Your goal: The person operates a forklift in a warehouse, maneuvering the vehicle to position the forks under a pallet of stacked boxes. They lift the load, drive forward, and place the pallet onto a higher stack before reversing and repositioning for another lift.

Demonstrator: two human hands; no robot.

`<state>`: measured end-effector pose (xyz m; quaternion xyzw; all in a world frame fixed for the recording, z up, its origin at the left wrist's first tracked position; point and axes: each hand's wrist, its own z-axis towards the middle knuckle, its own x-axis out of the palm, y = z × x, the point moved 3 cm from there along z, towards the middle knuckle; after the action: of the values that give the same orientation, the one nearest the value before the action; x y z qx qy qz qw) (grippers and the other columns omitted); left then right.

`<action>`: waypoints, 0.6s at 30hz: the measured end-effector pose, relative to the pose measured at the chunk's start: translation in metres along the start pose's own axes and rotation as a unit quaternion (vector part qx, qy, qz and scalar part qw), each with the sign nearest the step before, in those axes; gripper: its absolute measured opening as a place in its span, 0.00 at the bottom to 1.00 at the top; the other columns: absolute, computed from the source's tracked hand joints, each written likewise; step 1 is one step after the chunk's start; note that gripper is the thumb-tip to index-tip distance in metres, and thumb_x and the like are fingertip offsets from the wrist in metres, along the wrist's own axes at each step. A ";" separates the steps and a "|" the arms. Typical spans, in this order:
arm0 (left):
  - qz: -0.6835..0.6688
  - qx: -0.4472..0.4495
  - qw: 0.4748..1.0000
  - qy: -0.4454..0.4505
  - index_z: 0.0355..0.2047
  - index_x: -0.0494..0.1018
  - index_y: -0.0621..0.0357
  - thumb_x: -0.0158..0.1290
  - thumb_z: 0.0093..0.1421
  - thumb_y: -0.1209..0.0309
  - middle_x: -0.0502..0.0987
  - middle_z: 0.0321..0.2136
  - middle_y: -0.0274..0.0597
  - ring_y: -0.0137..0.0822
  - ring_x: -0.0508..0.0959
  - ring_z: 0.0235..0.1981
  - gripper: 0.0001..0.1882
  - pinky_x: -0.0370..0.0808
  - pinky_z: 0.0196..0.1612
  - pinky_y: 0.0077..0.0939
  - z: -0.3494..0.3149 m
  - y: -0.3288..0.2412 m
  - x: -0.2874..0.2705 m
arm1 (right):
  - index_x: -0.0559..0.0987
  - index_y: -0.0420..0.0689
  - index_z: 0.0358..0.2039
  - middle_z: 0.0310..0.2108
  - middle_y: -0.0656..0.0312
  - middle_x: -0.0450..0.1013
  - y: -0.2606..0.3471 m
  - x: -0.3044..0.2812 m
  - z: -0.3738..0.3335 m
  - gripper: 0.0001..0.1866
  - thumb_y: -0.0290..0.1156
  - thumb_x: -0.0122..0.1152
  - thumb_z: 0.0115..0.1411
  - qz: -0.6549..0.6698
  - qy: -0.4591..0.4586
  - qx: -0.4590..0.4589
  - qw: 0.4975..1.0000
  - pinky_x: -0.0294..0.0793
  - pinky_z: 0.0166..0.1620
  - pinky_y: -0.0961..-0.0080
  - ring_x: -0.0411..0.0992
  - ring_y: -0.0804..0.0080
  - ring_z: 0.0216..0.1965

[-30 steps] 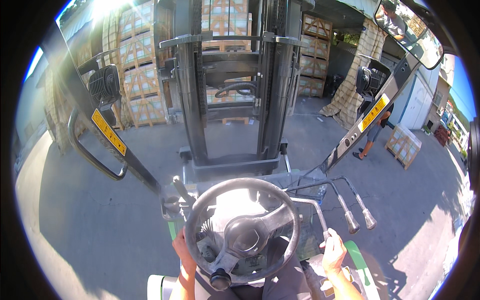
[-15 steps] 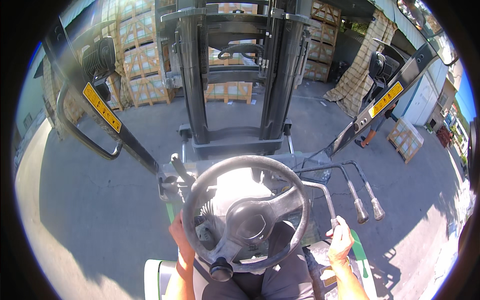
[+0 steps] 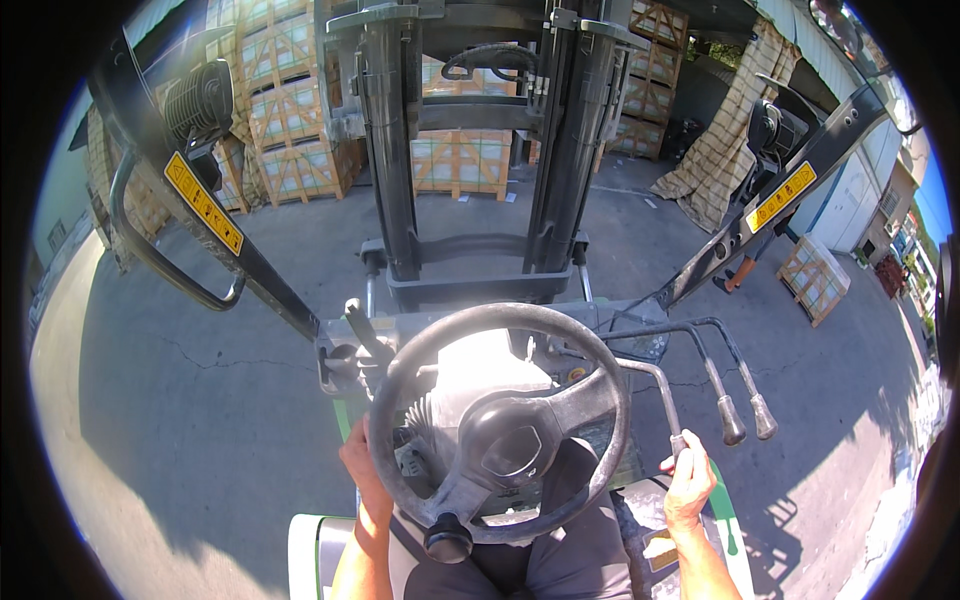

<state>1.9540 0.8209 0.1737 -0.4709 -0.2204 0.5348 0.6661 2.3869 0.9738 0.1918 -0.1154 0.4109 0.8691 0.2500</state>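
Observation:
I sit behind a black steering wheel (image 3: 612, 395) on a forklift. My left hand (image 3: 363, 462) is closed around the wheel's left rim, its fingertips partly hidden by the rim. A round black knob (image 3: 448, 538) sits low on the wheel, beside that hand. To the right of the wheel, my right hand (image 3: 690, 482) grips the lower end of a bent lever (image 3: 662, 388). Two similar levers with grey knobs (image 3: 733, 421) stand farther right, untouched. Straight ahead rises the dark mast (image 3: 395, 150), with a raised crossbar (image 3: 468, 116) between its uprights.
Wooden crates (image 3: 460, 160) stand beyond the mast, with taller stacks (image 3: 290, 110) to the left. A person's leg (image 3: 738, 275) shows behind the right frame post (image 3: 720, 245), near a single crate (image 3: 815, 278). Curtains (image 3: 722, 140) hang at the building's opening.
The crossbar within the mast has risen, so more of the crate behind shows beneath it. Both hands keep their holds. The whole view has shifted slightly.

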 end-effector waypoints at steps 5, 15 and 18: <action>-0.024 0.005 1.000 -0.011 0.29 0.74 0.67 0.50 0.74 0.61 0.67 0.17 0.37 0.23 0.64 0.25 0.21 0.66 0.26 0.28 0.000 0.000 0.003 | 0.80 0.34 0.52 0.24 0.59 0.78 0.000 0.000 0.001 0.15 0.23 0.50 0.70 0.008 -0.006 -0.003 1.000 0.76 0.34 0.70 0.77 0.69 0.24; -0.003 0.016 1.000 -0.021 0.28 0.72 0.67 0.50 0.74 0.61 0.65 0.17 0.35 0.23 0.62 0.25 0.22 0.64 0.26 0.27 0.000 -0.007 0.003 | 0.80 0.34 0.52 0.27 0.56 0.79 0.001 -0.002 0.004 0.15 0.23 0.50 0.70 0.026 -0.003 -0.005 1.000 0.76 0.31 0.71 0.77 0.70 0.23; -0.012 0.014 1.000 -0.023 0.28 0.72 0.66 0.50 0.74 0.61 0.64 0.17 0.36 0.23 0.61 0.25 0.22 0.64 0.26 0.27 0.000 -0.007 0.004 | 0.80 0.34 0.52 0.26 0.57 0.78 0.000 -0.002 0.004 0.15 0.23 0.50 0.70 0.022 -0.004 -0.005 1.000 0.76 0.31 0.72 0.76 0.70 0.23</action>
<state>1.9586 0.8246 0.1794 -0.4465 -0.2336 0.5404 0.6738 2.3889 0.9766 0.1950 -0.1036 0.4083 0.8768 0.2318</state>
